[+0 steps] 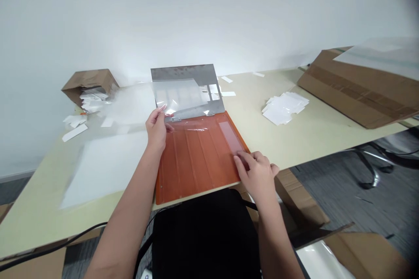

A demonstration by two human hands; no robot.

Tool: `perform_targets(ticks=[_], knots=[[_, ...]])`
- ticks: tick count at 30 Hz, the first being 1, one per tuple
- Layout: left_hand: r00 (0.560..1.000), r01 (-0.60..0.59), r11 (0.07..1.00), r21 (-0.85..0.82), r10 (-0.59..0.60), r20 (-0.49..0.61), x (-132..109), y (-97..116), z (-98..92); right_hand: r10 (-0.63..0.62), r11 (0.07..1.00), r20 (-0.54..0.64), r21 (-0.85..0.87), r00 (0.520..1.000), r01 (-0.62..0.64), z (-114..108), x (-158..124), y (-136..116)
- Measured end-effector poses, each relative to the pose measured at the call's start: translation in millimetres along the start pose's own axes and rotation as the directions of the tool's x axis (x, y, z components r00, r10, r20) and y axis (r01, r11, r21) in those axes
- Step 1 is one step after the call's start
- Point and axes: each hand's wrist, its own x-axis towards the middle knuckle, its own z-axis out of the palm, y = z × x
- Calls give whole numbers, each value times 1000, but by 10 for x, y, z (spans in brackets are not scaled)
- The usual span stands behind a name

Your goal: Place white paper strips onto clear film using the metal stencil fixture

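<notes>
Left hand (156,130) pinching clear plastic film (178,96), raised above orange hinged board (193,161). Right hand (257,176) open, fingertips (238,159) resting on pale strip (231,136) at board's right edge. Steel plate (186,74) hinged behind board.

Desk (321,135), contents by position. Centre, at near edge: hinged board (196,161), with metal plate (186,74) hinged behind it and plastic film (178,96) lifted above the hinge. Left, rear: cardboard carton (88,83) on its side, paper scraps (91,104) spilling in front. Right of board: pile of paper slips (284,108). Far right: flattened carton (356,91), on the desk's end. Below near edge: bag (203,235).
</notes>
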Motion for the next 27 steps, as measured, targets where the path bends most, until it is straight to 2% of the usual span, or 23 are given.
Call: perform_targets(ticks=[13, 27], knots=[[999, 4, 1000, 15, -5, 46, 27, -64, -14, 6, 1000, 44, -6, 999, -6, 56, 196, -75], [993, 1, 999, 52, -8, 122, -23, -56, -4, 20, 1000, 75, 19, 997, -22, 52, 238, -78]])
